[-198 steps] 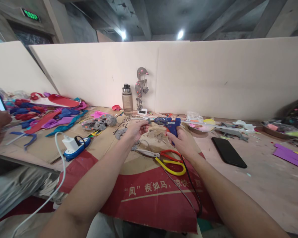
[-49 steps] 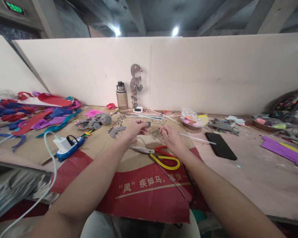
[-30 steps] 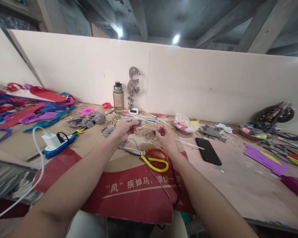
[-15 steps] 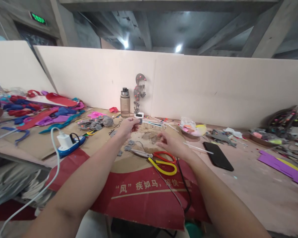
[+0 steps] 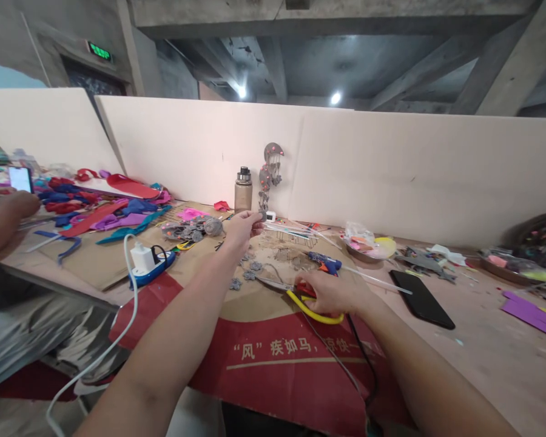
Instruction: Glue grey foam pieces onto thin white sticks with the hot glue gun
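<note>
My left hand (image 5: 244,229) is closed, pinching a small grey piece, perhaps felt, (image 5: 262,215) between thumb and fingertips above the cardboard. My right hand (image 5: 327,292) is on the handles of a pair of scissors (image 5: 316,314), its fingers curled at the red loop, with the yellow loop beneath. The scissors lie on the cardboard (image 5: 246,309), blades pointing left. Near the blade tips are several small grey flower shapes (image 5: 255,266) and a thin grey cord. Just beyond my right hand rests a blue glue gun (image 5: 325,262) with a clear glue stick at its back.
A black phone (image 5: 422,298) lies to the right. At the back stand a bottle (image 5: 243,193) and a grey hanging ornament (image 5: 273,161). A blue power strip (image 5: 152,270) with a white cable sits left. At far left another person's hand (image 5: 16,206) holds a phone.
My right hand has moved down and nearer, onto the scissors' handles, uncovering the glue gun. My left hand still holds the grey piece. The view has shifted left.
</note>
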The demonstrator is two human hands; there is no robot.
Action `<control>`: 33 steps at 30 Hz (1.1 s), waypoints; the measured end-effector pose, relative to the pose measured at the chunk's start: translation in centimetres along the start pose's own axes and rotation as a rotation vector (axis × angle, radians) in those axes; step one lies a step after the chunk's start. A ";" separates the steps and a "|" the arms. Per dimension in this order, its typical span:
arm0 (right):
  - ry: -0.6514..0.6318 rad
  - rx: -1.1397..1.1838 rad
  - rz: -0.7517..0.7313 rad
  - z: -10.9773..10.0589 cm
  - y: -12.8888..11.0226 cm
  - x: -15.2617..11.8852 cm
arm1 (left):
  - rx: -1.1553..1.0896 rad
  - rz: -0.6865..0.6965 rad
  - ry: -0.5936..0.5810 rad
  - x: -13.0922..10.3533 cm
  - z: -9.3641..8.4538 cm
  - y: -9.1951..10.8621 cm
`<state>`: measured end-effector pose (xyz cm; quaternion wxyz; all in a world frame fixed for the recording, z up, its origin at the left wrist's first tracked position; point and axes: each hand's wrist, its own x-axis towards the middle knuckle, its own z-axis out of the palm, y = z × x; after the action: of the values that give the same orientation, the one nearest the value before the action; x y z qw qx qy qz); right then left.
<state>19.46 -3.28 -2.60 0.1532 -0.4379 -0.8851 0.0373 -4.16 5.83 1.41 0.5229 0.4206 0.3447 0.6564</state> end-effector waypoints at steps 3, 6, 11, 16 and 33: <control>-0.006 0.013 -0.055 -0.8 0.6 0.3 | -0.044 0.036 0.036 0.4 -0.3 0.5; 0.128 0.071 -0.077 -1.9 1.4 0.5 | -0.075 0.036 0.051 0.6 -0.5 0.6; 0.177 0.102 -0.054 -1.6 2.0 0.8 | -0.036 -0.004 0.011 0.7 -0.5 0.0; 0.370 0.121 0.042 -0.5 1.4 1.1 | 0.004 -0.103 -0.034 0.6 -0.1 -0.9; 0.391 -0.383 0.274 -0.3 0.4 0.8 | -0.108 -0.205 -0.149 -2.2 2.9 -2.6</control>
<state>19.39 -2.48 -2.23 0.2288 -0.5732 -0.7624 -0.1948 -0.28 4.24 -0.17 0.6333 0.4022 0.3103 0.5839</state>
